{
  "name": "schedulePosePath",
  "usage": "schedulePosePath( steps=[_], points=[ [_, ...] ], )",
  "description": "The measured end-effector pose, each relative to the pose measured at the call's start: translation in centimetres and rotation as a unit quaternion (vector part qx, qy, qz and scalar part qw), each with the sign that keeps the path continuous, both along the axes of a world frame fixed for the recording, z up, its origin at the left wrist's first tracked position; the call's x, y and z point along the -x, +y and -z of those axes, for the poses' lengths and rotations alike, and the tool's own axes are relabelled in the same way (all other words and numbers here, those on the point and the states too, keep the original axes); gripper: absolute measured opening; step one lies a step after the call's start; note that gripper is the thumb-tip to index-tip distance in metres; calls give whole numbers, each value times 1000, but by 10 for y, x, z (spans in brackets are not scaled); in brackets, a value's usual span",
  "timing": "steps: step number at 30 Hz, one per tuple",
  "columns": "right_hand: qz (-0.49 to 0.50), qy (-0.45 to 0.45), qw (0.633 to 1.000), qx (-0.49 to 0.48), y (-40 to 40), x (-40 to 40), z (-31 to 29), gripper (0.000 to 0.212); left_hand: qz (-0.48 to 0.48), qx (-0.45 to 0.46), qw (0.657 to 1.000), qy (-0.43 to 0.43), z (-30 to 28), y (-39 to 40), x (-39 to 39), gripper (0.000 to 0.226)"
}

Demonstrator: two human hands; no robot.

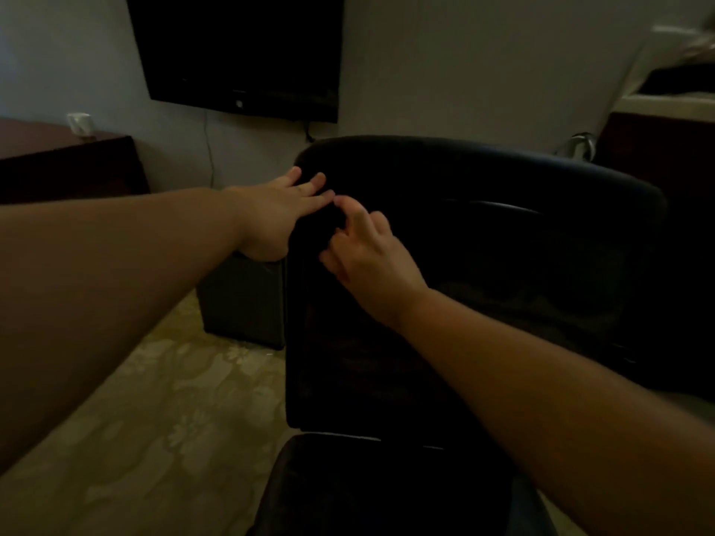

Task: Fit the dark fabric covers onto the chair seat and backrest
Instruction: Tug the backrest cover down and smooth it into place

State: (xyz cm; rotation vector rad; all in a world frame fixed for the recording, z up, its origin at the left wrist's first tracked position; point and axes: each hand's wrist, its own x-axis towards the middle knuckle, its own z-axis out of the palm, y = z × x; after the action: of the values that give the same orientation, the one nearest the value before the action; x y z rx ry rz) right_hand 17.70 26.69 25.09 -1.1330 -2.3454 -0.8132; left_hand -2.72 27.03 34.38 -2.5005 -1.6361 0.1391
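A dim office or meeting room, by the look of it: a black chair (445, 234) in the middle, a dark flat screen (240, 52) mounted on the wall above it, a dark wooden desk (65, 160) to its left carrying a white cup (80, 123), patterned carpet (154, 400) beneath.

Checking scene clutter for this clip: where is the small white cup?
In the head view, the white cup stands far left on the dark wooden table, against the wall, left of the wall-mounted TV.
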Motion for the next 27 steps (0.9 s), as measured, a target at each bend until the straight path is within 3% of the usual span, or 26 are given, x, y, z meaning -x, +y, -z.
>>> schedulePosePath(
  steps=[4,10,16,18,21,25,27],
  points=[
    [-34,114,993,7,-32,-72,-2,11,-17,-3,1000,11,4,-5,-5,107],
    [118,220,968,9,-81,-214,-10,21,-52,-78,995,41,4,-21,-26,100],
    [242,363,900,-6,-122,-305,-23,24,-21,-164,986,2,8,-39,-94,90],
    [244,357,902,6,-122,-310,-13,24,16,-166,986,17,7,-39,-119,89],
    [202,329,922,19,-112,-304,9,23,7,-97,995,7,14,-33,-142,93],
    [187,374,909,-8,-91,-288,10,21,-8,-65,998,-11,22,-26,-145,99],
    [139,280,950,-22,-82,-280,21,21,-1,-64,998,-12,21,-23,-141,98]
  ],
)
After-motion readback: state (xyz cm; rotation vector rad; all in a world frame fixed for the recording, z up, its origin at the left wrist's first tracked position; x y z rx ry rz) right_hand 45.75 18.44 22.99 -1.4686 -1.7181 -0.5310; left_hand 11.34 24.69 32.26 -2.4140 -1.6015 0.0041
